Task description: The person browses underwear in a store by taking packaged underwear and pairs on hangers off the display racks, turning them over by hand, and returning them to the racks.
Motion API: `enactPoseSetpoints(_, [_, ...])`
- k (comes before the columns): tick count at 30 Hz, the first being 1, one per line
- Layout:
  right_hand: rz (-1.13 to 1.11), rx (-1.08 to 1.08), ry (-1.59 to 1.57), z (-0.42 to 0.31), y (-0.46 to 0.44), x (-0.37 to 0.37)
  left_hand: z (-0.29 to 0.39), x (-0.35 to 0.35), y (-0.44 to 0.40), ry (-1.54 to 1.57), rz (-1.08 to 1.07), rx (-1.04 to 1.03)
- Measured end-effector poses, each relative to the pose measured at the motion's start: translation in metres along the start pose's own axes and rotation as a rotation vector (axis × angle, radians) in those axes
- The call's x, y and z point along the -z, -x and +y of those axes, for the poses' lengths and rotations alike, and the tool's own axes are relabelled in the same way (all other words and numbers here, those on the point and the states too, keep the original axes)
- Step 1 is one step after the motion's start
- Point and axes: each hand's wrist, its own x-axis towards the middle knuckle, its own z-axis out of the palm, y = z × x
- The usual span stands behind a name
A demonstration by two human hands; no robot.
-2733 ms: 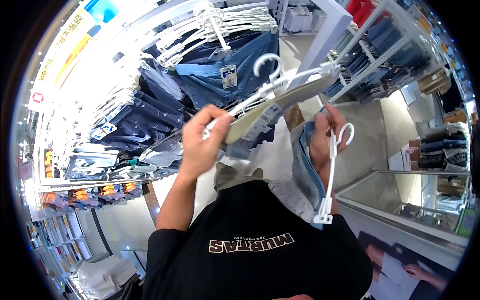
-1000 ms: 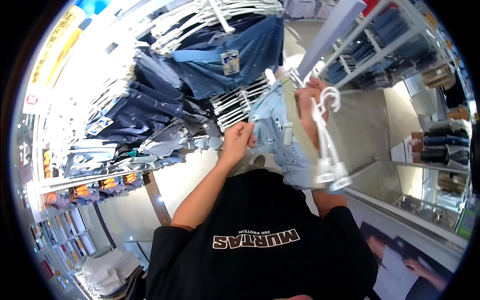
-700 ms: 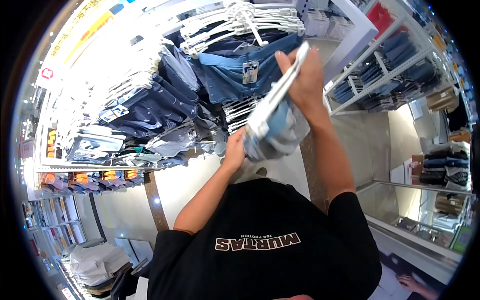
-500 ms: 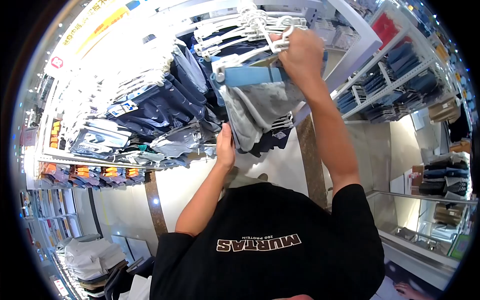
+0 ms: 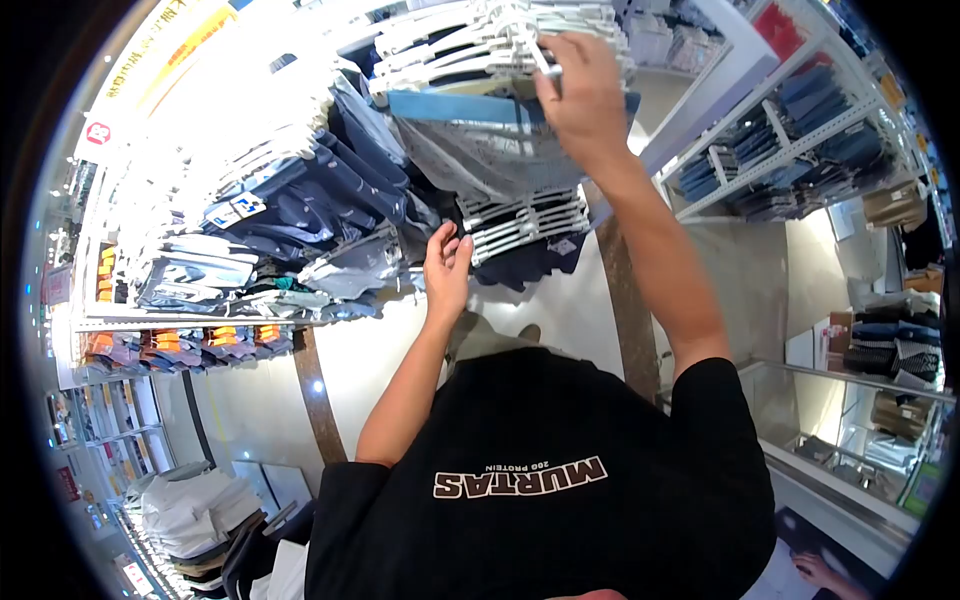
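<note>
At the top of the rack, my right hand has thumb and fingers around the hook of a white hanger. Below it hangs a grey garment with a light blue band along its top. My left hand is empty, fingers loosely bent and apart, beside a lower row of white hangers carrying dark garments. Whether its fingertips touch those hangers I cannot tell. Just left of it hang dark navy garments.
The clothes rack stretches to the left with several more garments. A white post rises on the right, before shelves of folded jeans. Folded clothes lie at lower left. A counter edge runs at lower right.
The grey garment and its hanger have moved up and away, back against the other hangers, uncovering the lower row. My right hand moved up with it; my left hand's fingers have loosened.
</note>
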Motion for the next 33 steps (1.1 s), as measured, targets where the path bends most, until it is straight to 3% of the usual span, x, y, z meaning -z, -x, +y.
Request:
enactPoseSetpoints(5, [0.051, -0.069, -0.143, -0.01, 0.079, 0.022, -0.049, 0.01, 0.003, -0.436, -0.113, -0.044])
enactPoseSetpoints(7, [-0.125, -0.241, -0.218, -0.018, 0.133, 0.022, -0.081, 0.011, 0.002, -0.622, -0.13, -0.199])
enactPoseSetpoints(11, [-0.732, -0.724, -0.415, -0.031, 0.264, 0.018, -0.12, 0.012, -0.009, -0.827, -0.227, -0.261])
enactPoseSetpoints(13, [-1.106, -0.581, -0.363, -0.035, 0.321, 0.031, -0.135, 0.009, -0.016, -0.888, -0.256, -0.259])
enactPoseSetpoints(15, [-1.283, -0.622, -0.411, -0.038, 0.382, 0.038, -0.138, 0.003, -0.02, -0.9, -0.264, -0.241])
enactPoseSetpoints(18, [-1.355, -0.741, -0.352, -0.049, 0.412, 0.067, -0.132, -0.004, -0.025, -0.955, -0.273, -0.218])
enactPoseSetpoints(22, [-1.278, -0.998, -0.294, -0.053, 0.446, 0.081, -0.124, -0.013, -0.024, -1.037, -0.246, -0.278])
enactPoseSetpoints(26, [-1.188, -1.057, -0.296, -0.055, 0.432, 0.081, -0.13, -0.023, -0.022, -1.144, -0.247, -0.397])
enactPoseSetpoints(29, [-1.15, -1.011, -0.333, -0.052, 0.428, 0.066, -0.137, -0.028, -0.02, -1.121, -0.31, -0.325])
enactPoseSetpoints(33, [-1.057, -1.004, -0.409, -0.051, 0.407, 0.05, -0.116, -0.027, -0.011, -0.869, -0.317, -0.326])
